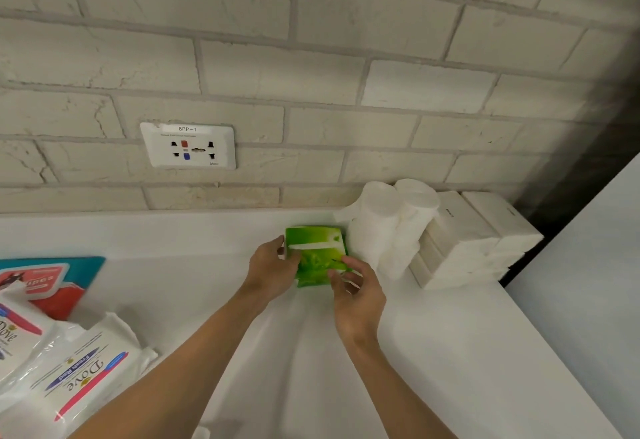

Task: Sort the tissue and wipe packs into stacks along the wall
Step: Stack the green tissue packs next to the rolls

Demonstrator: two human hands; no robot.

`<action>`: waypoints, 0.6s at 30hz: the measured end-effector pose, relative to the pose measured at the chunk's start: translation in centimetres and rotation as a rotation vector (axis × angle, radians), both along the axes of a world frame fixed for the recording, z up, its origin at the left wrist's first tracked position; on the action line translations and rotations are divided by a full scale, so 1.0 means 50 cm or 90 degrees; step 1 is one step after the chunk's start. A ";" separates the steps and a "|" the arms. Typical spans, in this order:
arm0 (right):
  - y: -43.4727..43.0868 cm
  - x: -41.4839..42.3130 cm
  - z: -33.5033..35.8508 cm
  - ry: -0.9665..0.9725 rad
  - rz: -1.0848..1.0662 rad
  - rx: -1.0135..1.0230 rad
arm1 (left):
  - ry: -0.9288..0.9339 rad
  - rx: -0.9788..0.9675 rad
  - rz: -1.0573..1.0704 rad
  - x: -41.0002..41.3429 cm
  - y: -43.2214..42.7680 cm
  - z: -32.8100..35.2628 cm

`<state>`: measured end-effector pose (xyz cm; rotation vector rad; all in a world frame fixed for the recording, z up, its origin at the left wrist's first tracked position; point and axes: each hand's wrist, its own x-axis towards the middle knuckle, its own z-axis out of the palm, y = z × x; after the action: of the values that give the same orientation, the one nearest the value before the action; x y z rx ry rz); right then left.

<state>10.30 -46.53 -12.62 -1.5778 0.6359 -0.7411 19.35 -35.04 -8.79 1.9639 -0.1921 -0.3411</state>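
White brick wall (311, 75) backed white desk (450, 352). Step in hand: setting green pack (317, 255) near desk's back edge, just beside white rolls (384, 227). Left hand (272, 270) gripped pack's left side; right hand (358, 295) pinched its near right corner; fingers of both curled on it. Pack glossy, soft film, white strip across top; seemed flat on desk, underside hidden. White tissue stacks (464, 244) filled back right corner. Next, probably: let go, fetch Dove packs (79, 373) from front left edge; would need squaring against wall.
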 end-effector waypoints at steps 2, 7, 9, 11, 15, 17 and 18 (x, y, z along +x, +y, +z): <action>-0.001 0.002 -0.004 -0.003 -0.032 -0.008 | -0.027 0.015 0.019 0.000 -0.010 -0.005; -0.012 0.006 -0.010 0.022 -0.084 -0.033 | -0.055 0.040 0.056 -0.005 -0.029 -0.015; -0.016 0.008 -0.014 0.026 -0.096 -0.030 | -0.055 0.043 0.070 -0.008 -0.034 -0.022; -0.018 0.010 -0.018 0.018 -0.105 -0.016 | -0.054 0.043 0.088 -0.012 -0.037 -0.026; -0.018 0.014 -0.024 0.002 -0.108 -0.010 | -0.050 0.039 0.097 -0.014 -0.038 -0.027; -0.019 0.016 -0.024 0.000 -0.110 -0.018 | -0.038 0.033 0.094 -0.014 -0.038 -0.028; -0.020 0.017 -0.024 -0.001 -0.110 -0.017 | -0.032 0.029 0.092 -0.016 -0.037 -0.028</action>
<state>11.17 -47.52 -13.84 -1.5605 0.7713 -0.8819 18.57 -36.88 -10.18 2.0199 -0.0749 -0.2028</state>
